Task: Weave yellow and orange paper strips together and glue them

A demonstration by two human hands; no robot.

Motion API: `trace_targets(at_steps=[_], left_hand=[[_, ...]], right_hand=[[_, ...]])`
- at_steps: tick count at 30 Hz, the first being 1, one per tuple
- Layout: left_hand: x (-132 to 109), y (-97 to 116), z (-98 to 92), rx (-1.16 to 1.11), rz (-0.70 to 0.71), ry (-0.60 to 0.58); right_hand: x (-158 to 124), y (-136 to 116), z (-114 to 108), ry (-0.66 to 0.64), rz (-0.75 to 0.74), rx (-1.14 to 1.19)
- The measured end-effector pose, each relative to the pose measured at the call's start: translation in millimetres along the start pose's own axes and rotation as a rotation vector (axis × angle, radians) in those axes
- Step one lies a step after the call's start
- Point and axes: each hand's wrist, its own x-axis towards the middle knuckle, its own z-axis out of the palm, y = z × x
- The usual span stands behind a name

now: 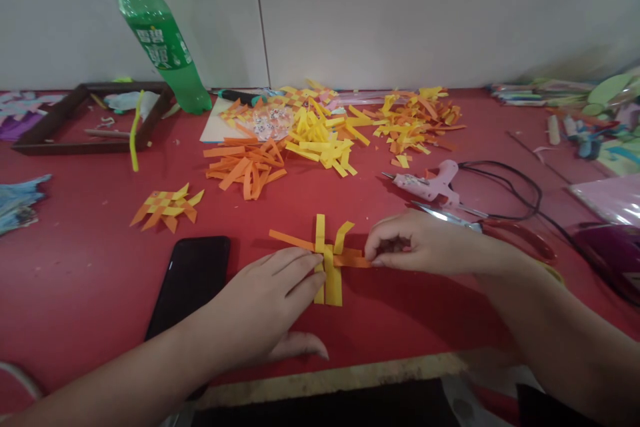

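Observation:
In front of me on the red table [400,327], yellow paper strips [334,290] stand lengthwise and cross orange strips in a small weave. My left hand [273,297] lies over the weave's left side, fingers stretched out and fingertips pressing on the yellow strips, thumb apart. My right hand [425,240] pinches the right end of an orange paper strip [354,261] between thumb and fingers. Another orange end [290,238] sticks out to the left. One yellow strip [344,235] bends up at the top. My left fingers hide part of the weave.
A phone [193,277] lies by my left forearm, a woven paper fish [169,205] beyond it. Loose orange strips [247,167] and yellow strips [320,137] are piled behind. At right are a pink glue gun [435,183] with its cord and scissors [520,233]. A green bottle [160,40] stands back left.

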Motion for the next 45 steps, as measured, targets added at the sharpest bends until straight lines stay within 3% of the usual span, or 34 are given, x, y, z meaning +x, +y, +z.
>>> trace_targets(at_steps=[13, 17, 23, 30, 40, 45], left_hand=[[1, -1, -3.8, 0.077, -0.055, 0.222], [1, 1, -4.6, 0.083, -0.049, 0.209], [0, 1, -2.3, 0.076, -0.056, 0.217], [-3, -7, 3.7, 0.006, -0.115, 0.114], [1, -7, 3.8, -0.047, -0.108, 0.125], [3, -6, 1.8, -0.092, -0.198, 0.076]], right_hand=[[6, -2, 3, 0.012, 0.048, 0.099], [8, -6, 9, 0.007, 0.065, 0.108], [14, -6, 23, 0.008, 0.195, 0.341], [12, -12, 26, 0.053, 0.22, 0.39], [7, -12, 22, 0.022, 0.122, 0.384], [8, -18, 21, -0.024, 0.07, 0.328]])
